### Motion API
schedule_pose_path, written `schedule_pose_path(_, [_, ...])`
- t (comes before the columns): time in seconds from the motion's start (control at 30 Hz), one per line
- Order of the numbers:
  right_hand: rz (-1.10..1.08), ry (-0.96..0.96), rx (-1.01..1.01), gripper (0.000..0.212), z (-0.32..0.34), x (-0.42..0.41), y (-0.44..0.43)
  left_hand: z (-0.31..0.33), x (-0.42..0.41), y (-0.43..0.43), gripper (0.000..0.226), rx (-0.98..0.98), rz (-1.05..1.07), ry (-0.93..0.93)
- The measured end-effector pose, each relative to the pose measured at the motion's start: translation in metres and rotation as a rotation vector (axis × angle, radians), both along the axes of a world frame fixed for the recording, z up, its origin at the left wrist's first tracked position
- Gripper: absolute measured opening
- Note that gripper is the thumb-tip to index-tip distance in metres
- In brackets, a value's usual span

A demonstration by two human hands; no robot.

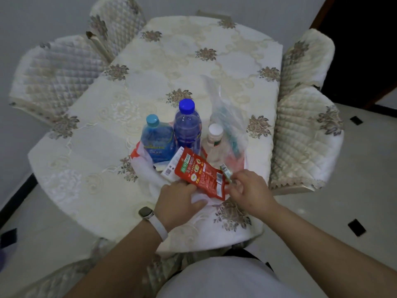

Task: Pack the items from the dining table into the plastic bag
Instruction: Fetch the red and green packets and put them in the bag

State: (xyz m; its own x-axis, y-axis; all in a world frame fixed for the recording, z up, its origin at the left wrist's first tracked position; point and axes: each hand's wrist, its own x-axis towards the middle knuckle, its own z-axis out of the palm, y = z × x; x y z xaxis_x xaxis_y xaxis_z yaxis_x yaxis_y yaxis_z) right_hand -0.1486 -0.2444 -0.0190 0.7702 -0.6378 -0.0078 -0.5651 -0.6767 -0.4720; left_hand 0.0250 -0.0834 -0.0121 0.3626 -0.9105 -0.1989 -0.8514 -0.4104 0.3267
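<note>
A red sachet (202,175) lies slantwise across the mouth of the white plastic bag (146,168) on the counter (86,168), its long axis running from upper left to lower right, just ahead of both hands. The right hand (247,190) pinches a small green packet (226,172) at the sachet's right end; the left hand (178,201) presses on the bag's near edge. Three bottles stand close behind: light-blue (158,140), dark-blue (187,123) and white-capped (213,143), crowding the opening.

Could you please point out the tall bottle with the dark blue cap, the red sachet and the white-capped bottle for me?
Tall blue-capped bottle (187,127): head view, on its clear body.
Red sachet (202,176): head view, on its printed face.
White-capped bottle (215,130): head view, on its cap.
</note>
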Motion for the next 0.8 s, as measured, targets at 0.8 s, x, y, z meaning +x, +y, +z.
schedule_pose_path(0.8, [0.389, -0.035, -0.225, 0.012, -0.005, -0.005, -0.028, 0.035, 0.017, 0.022, 0.020, -0.434, -0.077, 0.074])
